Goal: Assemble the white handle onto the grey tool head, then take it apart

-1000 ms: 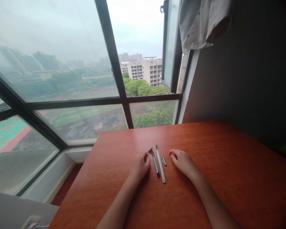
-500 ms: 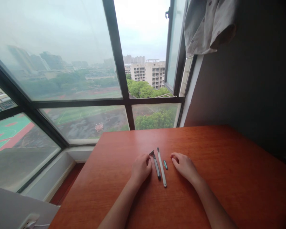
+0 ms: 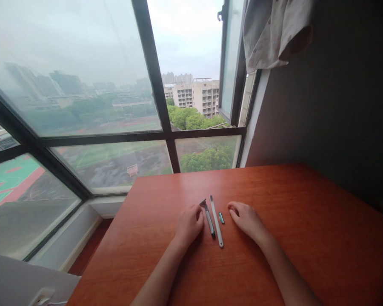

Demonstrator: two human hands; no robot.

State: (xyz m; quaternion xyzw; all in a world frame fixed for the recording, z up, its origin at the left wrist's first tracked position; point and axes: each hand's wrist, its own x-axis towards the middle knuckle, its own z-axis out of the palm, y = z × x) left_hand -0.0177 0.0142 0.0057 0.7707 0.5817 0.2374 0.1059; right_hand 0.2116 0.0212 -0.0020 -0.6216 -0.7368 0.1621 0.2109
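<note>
Both hands rest on a reddish-brown wooden table [image 3: 306, 238], and three small things lie between them. A razor [image 3: 208, 217] with a dark handle lies closest to my left hand [image 3: 189, 223], its head pointing away from me. To its right are a long thin pale stick [image 3: 216, 221] and a short teal piece [image 3: 221, 218], which is nearest my right hand [image 3: 247, 220]. On each hand the fingers are curled under into a loose fist, knuckles up. Neither hand holds or touches any of the three things.
The table's far edge meets a large window [image 3: 166, 136] with dark frames, looking out over buildings and trees. A dark wall [image 3: 338, 106] runs along the right. A pale cloth [image 3: 274, 34] hangs at the top right. The floor [image 3: 89, 250] drops off past the table's left edge.
Only the camera view has shifted slightly. My hands and the three things on the table lie as before.
</note>
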